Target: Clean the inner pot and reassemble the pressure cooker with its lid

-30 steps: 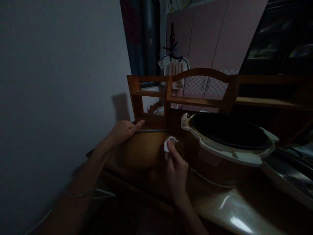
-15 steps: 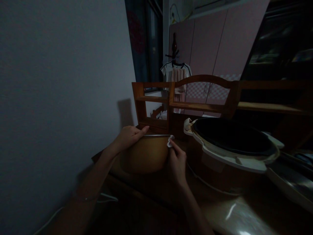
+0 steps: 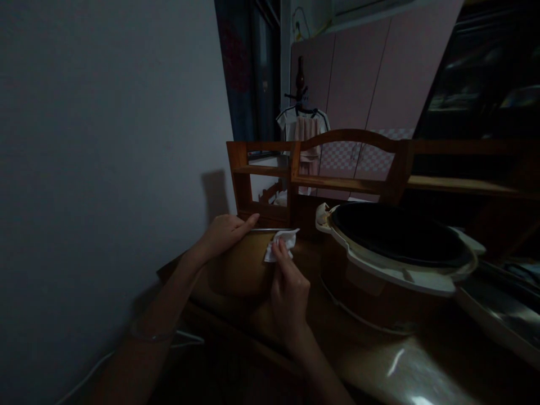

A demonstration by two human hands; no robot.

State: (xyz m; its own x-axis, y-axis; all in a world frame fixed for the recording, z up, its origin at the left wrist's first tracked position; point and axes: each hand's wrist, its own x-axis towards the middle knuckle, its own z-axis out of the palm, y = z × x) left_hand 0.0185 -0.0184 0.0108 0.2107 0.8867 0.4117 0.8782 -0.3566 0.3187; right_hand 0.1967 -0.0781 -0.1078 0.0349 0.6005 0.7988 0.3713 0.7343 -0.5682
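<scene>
A round pot [image 3: 242, 270] with a yellowish-brown outer wall and a thin metal rim stands in front of me near the wall-side end of the table. My left hand [image 3: 225, 233] grips its rim on the left, thumb lying along the top edge. In my right hand [image 3: 289, 287] is a white tissue [image 3: 287, 239], pinched by the fingers and pressed flat against the upper right of the pot's outside. The tissue's top corner reaches up to the rim. The pot's inside is hidden from this angle.
A large brown cooker body [image 3: 379, 306] with a white collar and dark interior stands right of the pot. Beyond it lies a shiny tray-like object [image 3: 502, 309]. A wooden shelf rack [image 3: 346, 183] runs along the table's back; a wall [image 3: 113, 140] rises at left.
My right hand has moved left from the pot's right edge onto its outer wall, and more of the tissue now shows spread out. The left hand keeps its hold on the rim.
</scene>
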